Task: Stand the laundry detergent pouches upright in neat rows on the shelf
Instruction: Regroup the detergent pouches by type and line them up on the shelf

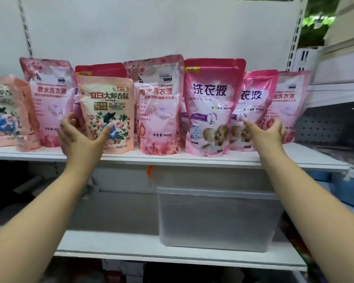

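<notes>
My left hand (81, 135) was at the floral pouch (108, 115), the peach one with roses that I'll use as my landmark. The thumb lay across its front and the fingers reached round its left edge, loosely cupped, so the grip was released rather than clenched on anything. Whether the fingers actually touched the film I could not tell. My right hand (267, 130) hovered well to the right of the floral pouch, spread and relaxed, holding nothing, in front of the bright pink pouch (253, 111) that leaned behind the tall pink pouch (213, 107).

All the pouches stood on the white shelf (172, 159). Just left of the floral pouch stood a pale rose pouch (49, 99); just right of it another rose pouch (158, 107); a red-topped pouch (100, 70) peeked out behind it. The far-right pouch (288, 105) was the one furthest from it.

The row looked mostly upright but uneven. To do this step well, I judged I should square the floral pouch's base flat and draw it level with its neighbours' fronts, pressing low on the pouch, since soft film folds if pushed near the top. The leaning pink one likely needed its bottom gusset spread. Below the floral pouch's shelf sat a clear plastic bin (217, 217).
</notes>
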### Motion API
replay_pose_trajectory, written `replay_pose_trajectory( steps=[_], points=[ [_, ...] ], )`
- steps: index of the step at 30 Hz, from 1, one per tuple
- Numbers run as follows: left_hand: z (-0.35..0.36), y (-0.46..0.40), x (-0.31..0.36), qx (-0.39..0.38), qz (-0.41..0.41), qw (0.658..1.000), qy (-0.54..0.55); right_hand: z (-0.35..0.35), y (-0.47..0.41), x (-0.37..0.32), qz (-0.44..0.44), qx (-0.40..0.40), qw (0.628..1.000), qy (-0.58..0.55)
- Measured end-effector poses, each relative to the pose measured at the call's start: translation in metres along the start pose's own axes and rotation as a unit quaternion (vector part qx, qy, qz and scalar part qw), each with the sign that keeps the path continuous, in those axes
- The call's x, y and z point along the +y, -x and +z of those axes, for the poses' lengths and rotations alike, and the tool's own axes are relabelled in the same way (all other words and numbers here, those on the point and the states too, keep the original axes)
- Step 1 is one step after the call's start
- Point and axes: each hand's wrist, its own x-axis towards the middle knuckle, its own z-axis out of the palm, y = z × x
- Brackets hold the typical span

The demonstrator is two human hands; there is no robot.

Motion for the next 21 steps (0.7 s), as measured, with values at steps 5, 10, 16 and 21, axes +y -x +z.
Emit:
replay_pose_trajectory(
  steps=[5, 10, 16, 21],
  points=[
    [0.021, 0.056, 0.053, -0.063, 0.171, 0.983, -0.02, 0.005, -0.023, 0.003, 0.058, -0.093, 0.992, -0.06],
    [0.083, 0.089, 0.104, -0.227, 0.271, 0.918, -0.178, 0.005, -0.028, 0.008, 0.052, -0.104, 0.986, -0.123],
    [0.13, 0.076, 0.105, -0.299, 0.174, 0.883, -0.317, -0.006, -0.03, 0.018, 0.064, -0.071, 0.965, -0.245],
    [0.148, 0.057, 0.112, -0.306, 0.121, 0.857, -0.396, -0.01, -0.026, 0.019, 0.041, -0.089, 0.95, -0.296]
  ],
)
